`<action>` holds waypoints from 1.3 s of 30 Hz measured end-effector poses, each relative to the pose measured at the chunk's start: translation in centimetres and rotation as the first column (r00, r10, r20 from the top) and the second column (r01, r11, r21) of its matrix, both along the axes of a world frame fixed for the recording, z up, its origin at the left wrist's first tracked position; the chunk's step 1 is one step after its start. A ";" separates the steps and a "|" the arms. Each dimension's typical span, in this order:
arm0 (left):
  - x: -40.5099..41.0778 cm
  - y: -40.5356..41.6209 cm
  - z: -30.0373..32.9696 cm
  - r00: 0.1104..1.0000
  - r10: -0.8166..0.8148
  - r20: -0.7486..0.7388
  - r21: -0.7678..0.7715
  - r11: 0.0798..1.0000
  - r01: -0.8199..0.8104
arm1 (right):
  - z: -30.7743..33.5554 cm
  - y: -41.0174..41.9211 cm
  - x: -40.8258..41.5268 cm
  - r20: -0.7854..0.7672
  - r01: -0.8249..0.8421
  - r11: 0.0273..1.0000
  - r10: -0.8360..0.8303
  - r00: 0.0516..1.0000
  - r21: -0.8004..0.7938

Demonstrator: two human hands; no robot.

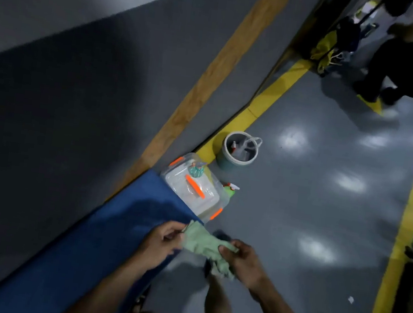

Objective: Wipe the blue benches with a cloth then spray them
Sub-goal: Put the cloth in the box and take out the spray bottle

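Both hands, left (160,242) and right (244,261), pinch one pale green cloth (204,244) over the edge of one blue bench (89,240). Past that bench's end sit one clear box (193,188) and one bucket (239,151) on glossy grey floor (313,196).

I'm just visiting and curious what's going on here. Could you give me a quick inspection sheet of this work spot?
Surface: blue bench running along a grey wall; glossy grey floor with yellow lines.
Job's things: pale green cloth held between both hands; green spray bottle on the floor beside the box.
Clutter: clear lidded box with orange clips at the bench end, a teal bottle on its lid; grey bucket holding bottles.
Hands: left hand pinches one end of the cloth, right hand grips the other.
Cables: nothing seen.
Surroundings: another person stands farther off; dim light.
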State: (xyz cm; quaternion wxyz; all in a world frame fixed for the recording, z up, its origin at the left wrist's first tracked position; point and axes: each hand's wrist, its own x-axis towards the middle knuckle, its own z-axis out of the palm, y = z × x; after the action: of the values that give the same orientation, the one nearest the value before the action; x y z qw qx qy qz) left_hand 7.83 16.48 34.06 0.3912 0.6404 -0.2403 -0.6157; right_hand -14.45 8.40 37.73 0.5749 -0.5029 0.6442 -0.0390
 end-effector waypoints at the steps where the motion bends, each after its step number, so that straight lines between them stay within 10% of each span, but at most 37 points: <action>1: 0.2 -1.2 -0.9 0.999 0.041 -0.004 0.012 0.999 -0.041 | -1.6 -2.7 -0.2 -0.033 -0.012 1.000 0.012 0.999 0.003; 11: -3.6 -10.1 -12.1 0.912 0.395 0.110 0.275 0.869 -0.410 | -18.8 -24.0 -1.4 -0.195 -0.193 0.963 0.230 0.954 0.191; 20: -9.0 -15.3 -23.1 0.856 0.487 0.172 0.291 0.805 -0.517 | -33.5 -31.5 1.3 -0.040 -0.260 0.898 0.293 0.955 0.356; 24: -9.3 -16.7 -26.6 0.843 0.507 0.178 0.256 0.804 -0.538 | -40.0 -33.3 1.0 -0.128 -0.485 0.796 0.558 0.820 0.362; 27: -8.8 -17.7 -28.2 0.854 0.467 0.232 0.209 0.833 -0.512 | -43.5 -35.1 1.1 -0.417 -0.741 0.636 0.746 0.519 0.216; 35: -7.3 -18.7 -30.3 0.816 0.507 0.279 0.132 0.821 -0.555 | -47.2 -38.7 12.4 -0.279 -0.678 0.622 0.623 0.731 -0.392; 39: -7.4 -18.3 -30.7 0.798 0.533 0.280 0.125 0.804 -0.581 | -48.4 -39.5 15.4 -0.475 -0.882 0.297 0.755 0.452 -0.367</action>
State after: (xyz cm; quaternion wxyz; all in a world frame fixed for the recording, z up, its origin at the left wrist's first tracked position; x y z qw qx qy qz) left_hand 0.47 -1.84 3.35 0.4570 0.7864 -0.0194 -0.4150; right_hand 0.91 -31.11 -10.64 0.2605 -0.9072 0.3058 0.1251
